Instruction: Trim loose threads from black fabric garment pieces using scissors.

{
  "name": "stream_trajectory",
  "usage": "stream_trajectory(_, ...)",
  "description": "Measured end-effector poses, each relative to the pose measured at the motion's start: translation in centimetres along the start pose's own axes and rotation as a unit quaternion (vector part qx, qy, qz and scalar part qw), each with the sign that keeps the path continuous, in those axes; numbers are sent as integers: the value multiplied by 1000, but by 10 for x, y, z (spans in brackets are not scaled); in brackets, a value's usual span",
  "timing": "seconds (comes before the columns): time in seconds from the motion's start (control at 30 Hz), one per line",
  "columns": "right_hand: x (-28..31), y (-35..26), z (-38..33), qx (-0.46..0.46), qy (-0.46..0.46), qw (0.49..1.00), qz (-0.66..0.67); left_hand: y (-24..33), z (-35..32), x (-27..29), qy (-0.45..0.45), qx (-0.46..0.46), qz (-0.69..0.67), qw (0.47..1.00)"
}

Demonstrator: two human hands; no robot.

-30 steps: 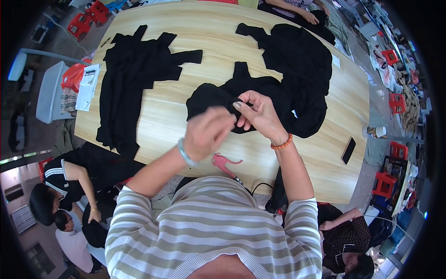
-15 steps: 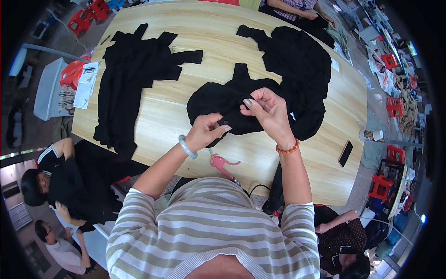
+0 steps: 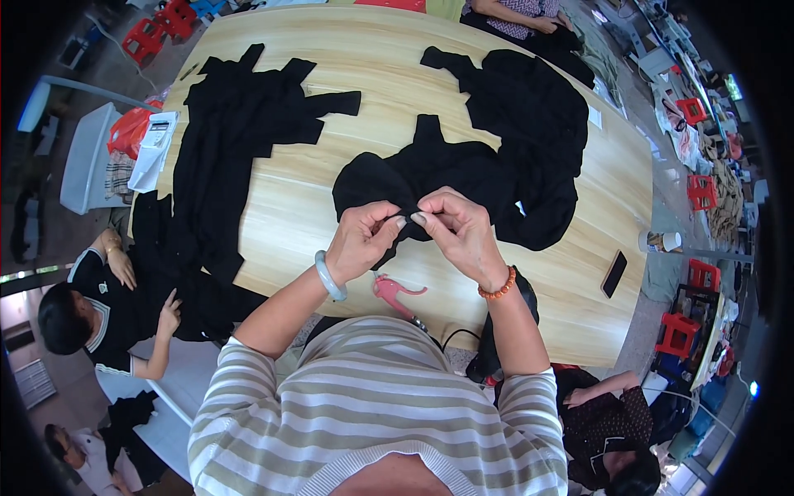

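Observation:
A black knit garment lies in front of me on the wooden table, running into a bunched black heap to the right. My left hand pinches the garment's near edge between thumb and fingers. Close beside it, my right hand pinches the same edge, with the fingertips of both hands almost meeting. What lies between the fingertips is too small to make out. Just below my hands, on the table, is a pink air blow gun with a hose fitting.
More black garments are spread along the table's left side. A phone lies near the right edge, and papers hang at the left edge. People sit at the left, lower right and far side.
My right hand has come down and left, joining my left hand at the fabric's edge. At left, a co-worker has turned and shifted a black garment onto the table's edge.

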State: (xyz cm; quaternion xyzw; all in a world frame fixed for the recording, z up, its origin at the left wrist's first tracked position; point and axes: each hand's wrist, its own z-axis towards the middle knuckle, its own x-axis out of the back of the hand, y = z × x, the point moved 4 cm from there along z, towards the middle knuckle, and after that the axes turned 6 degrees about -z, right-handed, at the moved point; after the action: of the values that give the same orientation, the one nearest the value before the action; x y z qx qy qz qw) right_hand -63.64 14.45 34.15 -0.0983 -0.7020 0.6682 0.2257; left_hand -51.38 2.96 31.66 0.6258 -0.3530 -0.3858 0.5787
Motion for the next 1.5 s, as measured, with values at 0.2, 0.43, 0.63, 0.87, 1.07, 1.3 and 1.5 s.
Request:
stream_trajectory(0.2, -6, -11, -5, 79, 47, 988, -122, -3, -1, 0, 26, 22, 1, 999)
stream_trajectory(0.43, -12, -22, -10, 264, 60, 914, -303, -12, -3, 0, 27, 53, -54, 997)
stream_trajectory(0.63, -12, -20, -10, 296, 53, 888, -347, -21, -3, 1, 17, 42, -69, 997)
stream_trajectory(0.87, -13, -19, -10, 306, 94, 885, -339, 34, 0, -4, 91, -206, 141, 964)
stream_trajectory(1.07, -13, -23, -10, 278, 117, 920, -249, 10, 3, 11, -28, -104, -41, 993)
stream_trajectory(1.3, -11, -15, -10, 235, 123, 935, -236, 9, 3, 11, -34, -70, -85, 993)
stream_trajectory(1.5, -10, -13, -11, 237, 105, 933, -251, 10, 7, 15, -89, 21, -141, 986)
